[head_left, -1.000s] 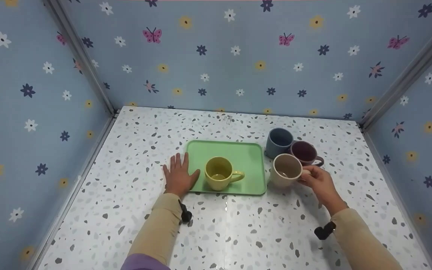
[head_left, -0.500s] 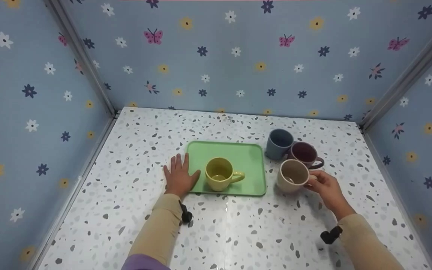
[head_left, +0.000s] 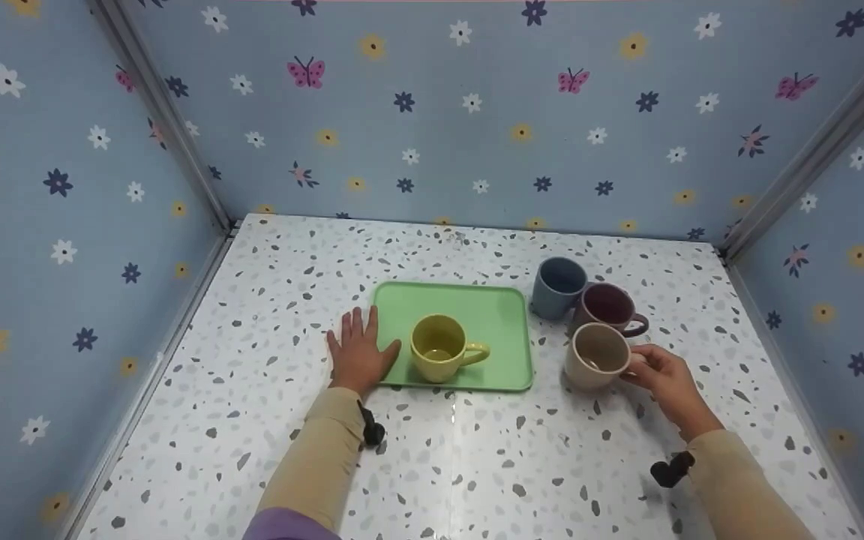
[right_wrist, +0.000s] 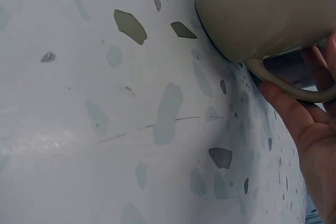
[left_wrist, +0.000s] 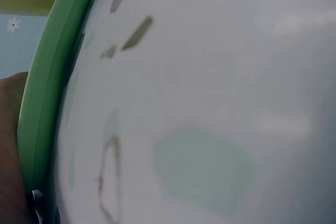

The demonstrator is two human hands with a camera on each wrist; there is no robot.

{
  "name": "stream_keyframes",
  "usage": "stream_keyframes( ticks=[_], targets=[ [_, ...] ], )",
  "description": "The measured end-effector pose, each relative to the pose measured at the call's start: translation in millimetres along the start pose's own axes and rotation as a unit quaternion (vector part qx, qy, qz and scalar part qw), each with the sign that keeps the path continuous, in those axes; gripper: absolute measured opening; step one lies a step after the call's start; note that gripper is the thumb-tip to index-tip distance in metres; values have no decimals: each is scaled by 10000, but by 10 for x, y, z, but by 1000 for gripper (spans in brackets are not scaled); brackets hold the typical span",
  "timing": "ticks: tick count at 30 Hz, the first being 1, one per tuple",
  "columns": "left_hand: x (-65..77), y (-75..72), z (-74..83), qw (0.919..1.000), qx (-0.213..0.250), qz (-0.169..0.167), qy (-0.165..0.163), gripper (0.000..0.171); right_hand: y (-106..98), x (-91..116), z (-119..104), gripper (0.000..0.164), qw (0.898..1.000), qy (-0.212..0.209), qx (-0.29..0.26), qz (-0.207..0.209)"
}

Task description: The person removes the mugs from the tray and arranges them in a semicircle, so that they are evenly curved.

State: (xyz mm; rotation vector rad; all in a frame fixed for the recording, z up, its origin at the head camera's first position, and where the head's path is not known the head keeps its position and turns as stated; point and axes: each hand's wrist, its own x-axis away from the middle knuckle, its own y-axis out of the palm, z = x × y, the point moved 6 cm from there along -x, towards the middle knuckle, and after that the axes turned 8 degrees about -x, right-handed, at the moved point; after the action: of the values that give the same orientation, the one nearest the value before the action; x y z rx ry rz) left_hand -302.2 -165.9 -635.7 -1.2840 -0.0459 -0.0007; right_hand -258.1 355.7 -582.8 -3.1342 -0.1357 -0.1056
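- The beige mug (head_left: 597, 357) is on the right half of the bench (head_left: 267, 285), closer to the right edge than to the left, with its mouth upward.
- The right hand (head_left: 670, 384) pinches the mug's handle (right_wrist: 294, 90) from the right-edge side, with thumb and fingers. I judge the step in hand to be the placing of this mug.
- Whether its base rests fully on the bench, I cannot tell. So it would be wise to lower it gently and feel the contact before loosening the pinch.
- The maroon mug (head_left: 606, 306) stands just behind, toward the back right corner; whether the two touch is not clear. A small gap would avoid knocking.
- The blue mug (head_left: 559, 289) is beside the maroon one, toward the back edge; it needs no attention if the beige mug is moved only sideways or forward.
- The handle is at one side, so the mug could tip in a light pinch; a level wrist helps.
- The left hand (head_left: 358, 360) lies with fingers spread at the left rim of the tray (head_left: 481, 307), gripping nothing. A light touch is enough there, because the yellow mug (head_left: 438, 349) stands on this tray.
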Motion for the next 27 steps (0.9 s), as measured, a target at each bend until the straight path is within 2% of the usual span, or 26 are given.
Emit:
stream_keyframes(
  ticks=[15, 21, 27],
  targets=[
    [5, -3, -2, 9999, 100, -19, -26, 88, -154, 15, 32, 29, 10000, 80, -11, 10],
    [-16, 34, -23, 9998, 90, -162, -39, 88, -201, 42, 31, 33, 9999, 87, 96, -47],
    [-12, 18, -16, 10000, 81, -38, -25, 87, -201, 68, 15, 34, 10000, 40, -81, 25]
  ],
)
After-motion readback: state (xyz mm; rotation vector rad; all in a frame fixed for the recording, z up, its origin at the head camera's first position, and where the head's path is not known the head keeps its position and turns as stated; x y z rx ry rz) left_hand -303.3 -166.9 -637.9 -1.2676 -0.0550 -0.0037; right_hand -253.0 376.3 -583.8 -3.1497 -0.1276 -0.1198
